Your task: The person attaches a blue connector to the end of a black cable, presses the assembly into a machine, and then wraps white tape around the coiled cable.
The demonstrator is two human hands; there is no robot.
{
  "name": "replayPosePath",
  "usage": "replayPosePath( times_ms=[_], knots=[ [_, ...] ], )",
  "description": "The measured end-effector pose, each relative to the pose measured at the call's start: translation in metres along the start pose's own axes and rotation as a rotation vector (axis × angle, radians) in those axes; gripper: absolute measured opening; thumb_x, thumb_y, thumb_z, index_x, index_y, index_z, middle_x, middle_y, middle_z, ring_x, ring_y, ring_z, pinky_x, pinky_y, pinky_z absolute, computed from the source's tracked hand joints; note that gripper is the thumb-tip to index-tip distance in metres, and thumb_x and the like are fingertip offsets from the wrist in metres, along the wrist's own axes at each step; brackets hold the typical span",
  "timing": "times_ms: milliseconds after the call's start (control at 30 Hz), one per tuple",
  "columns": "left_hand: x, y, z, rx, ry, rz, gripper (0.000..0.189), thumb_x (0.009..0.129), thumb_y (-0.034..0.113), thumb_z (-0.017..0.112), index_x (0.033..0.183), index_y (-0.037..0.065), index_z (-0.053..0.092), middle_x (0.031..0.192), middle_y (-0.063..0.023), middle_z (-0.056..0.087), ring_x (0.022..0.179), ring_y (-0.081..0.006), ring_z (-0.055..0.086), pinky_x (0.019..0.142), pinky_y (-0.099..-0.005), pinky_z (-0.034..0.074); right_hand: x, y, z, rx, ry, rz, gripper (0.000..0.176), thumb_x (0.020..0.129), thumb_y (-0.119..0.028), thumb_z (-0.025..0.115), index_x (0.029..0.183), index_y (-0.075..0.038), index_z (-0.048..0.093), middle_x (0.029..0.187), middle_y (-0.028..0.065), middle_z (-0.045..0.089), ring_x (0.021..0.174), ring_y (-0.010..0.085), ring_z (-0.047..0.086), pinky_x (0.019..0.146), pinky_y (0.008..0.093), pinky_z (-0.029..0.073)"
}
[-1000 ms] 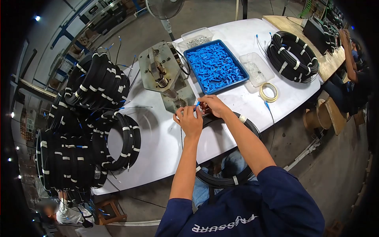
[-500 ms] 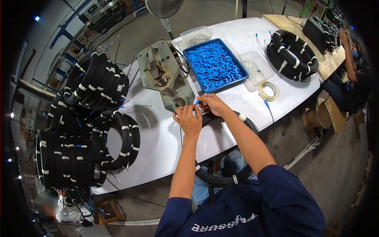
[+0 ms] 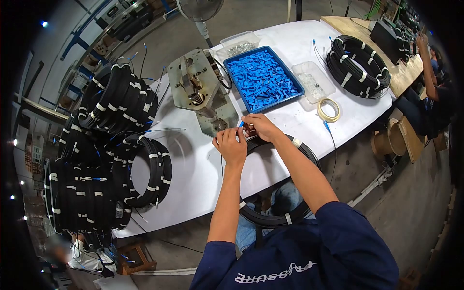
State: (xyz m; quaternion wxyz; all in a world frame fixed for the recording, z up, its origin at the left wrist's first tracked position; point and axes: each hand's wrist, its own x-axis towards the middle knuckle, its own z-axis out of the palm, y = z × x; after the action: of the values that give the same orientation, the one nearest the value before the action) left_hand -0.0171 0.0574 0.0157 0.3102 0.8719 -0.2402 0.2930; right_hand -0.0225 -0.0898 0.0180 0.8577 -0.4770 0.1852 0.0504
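A small blue connector (image 3: 241, 124) shows between my fingertips at the front of the metal press. My right hand (image 3: 262, 127) pinches it, fingers curled. Close against it, my left hand (image 3: 231, 145) is closed with its fingertips at the connector's lower end. A thin black cable (image 3: 222, 165) hangs down beside that hand; its exact path through the fingers is hidden. Below my forearms, a coil of black cable (image 3: 270, 221) with white tape bands rests partly on the table edge and partly over my lap.
The metal press (image 3: 195, 92) stands just beyond my hands. Behind are a blue tray (image 3: 300, 92) of blue pieces, clear plastic boxes (image 3: 314, 79) and a tape roll (image 3: 328, 110). Cable coils (image 3: 116, 106) pile up left; another coil (image 3: 357, 67) lies right. A person (image 3: 432, 92) sits far right.
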Motion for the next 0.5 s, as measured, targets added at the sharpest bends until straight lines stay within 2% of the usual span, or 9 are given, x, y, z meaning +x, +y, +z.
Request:
replayPosePath(
  times_ms=[233, 333, 500],
  knots=[
    [-0.0005, 0.0000, 0.0008, 0.015, -0.035, -0.027, 0.015, 0.089, 0.025, 0.068, 0.084, 0.011, 0.071, 0.083, 0.0001, 0.067, 0.092, -0.0233, 0.057, 0.092, -0.0427, 0.035, 0.0010, 0.0020, 0.0009, -0.106, -0.046, 0.001, 0.020, 0.096, -0.020, 0.064, 0.089, -0.001, 0.061, 0.076, 0.0062, 0.061, 0.065, 0.0160, 0.060, 0.058, 0.0323, 0.055],
    [-0.0021, -0.0033, 0.0025, 0.008, -0.055, -0.040, 0.015, 0.089, 0.026, 0.069, 0.088, 0.011, 0.071, 0.086, 0.0005, 0.067, 0.093, -0.0234, 0.057, 0.093, -0.0430, 0.035, -0.0036, -0.0044, 0.0045, -0.064, -0.032, 0.022, 0.020, 0.095, -0.019, 0.064, 0.088, -0.001, 0.061, 0.075, 0.0065, 0.061, 0.064, 0.0161, 0.059, 0.056, 0.0327, 0.053],
    [0.0010, 0.0038, -0.0018, -0.036, 0.024, 0.005, 0.016, 0.088, 0.025, 0.069, 0.096, 0.011, 0.071, 0.094, -0.0010, 0.067, 0.095, -0.0231, 0.058, 0.092, -0.0414, 0.037, -0.0031, -0.0070, 0.0066, -0.011, 0.033, 0.026, 0.021, 0.096, -0.018, 0.062, 0.083, -0.002, 0.060, 0.072, 0.0066, 0.059, 0.061, 0.0167, 0.057, 0.053, 0.0324, 0.050]
  ],
)
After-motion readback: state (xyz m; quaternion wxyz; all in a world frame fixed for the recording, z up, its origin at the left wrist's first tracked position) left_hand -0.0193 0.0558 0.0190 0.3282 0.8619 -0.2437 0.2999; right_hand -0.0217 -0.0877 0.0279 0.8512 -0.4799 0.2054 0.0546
